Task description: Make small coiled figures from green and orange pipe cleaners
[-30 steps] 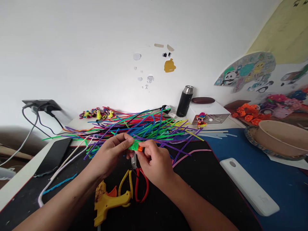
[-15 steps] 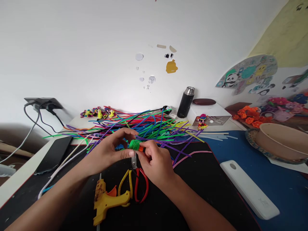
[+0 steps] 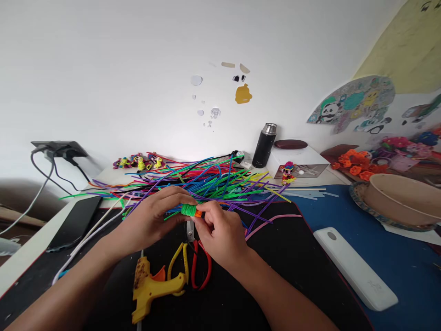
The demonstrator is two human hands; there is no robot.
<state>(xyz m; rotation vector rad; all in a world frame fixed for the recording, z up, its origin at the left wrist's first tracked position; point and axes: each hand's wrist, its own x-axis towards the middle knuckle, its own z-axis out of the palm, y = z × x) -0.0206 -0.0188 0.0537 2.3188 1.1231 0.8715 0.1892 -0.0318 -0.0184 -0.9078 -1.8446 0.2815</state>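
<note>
Between my hands is a small coiled piece of fuzzy pipe cleaner [image 3: 188, 210], green with an orange band and a dark bit at its right end. My right hand [image 3: 223, 232] pinches the orange end between thumb and fingers. My left hand [image 3: 148, 218] is curled round the green end, its fingertips touching the coil; part of its grip is hidden. Just below lie red-handled pliers [image 3: 209, 269], yellow-handled pliers [image 3: 186, 259] and a yellow glue gun [image 3: 151, 289] on the black mat [image 3: 241, 299].
A wide heap of coloured pipe cleaners [image 3: 213, 184] lies behind my hands. Beyond it stand a black flask [image 3: 264, 146], a white box [image 3: 299, 158] and small figures [image 3: 139, 162]. A phone [image 3: 74, 224] lies left; a white power bank [image 3: 356, 269] and a bowl [image 3: 406, 197] are right.
The coil has turned and shifted slightly left, showing more of its green side and orange band. My left thumb has moved from its front, and my left fingers have closed in. The view shifted slightly.
</note>
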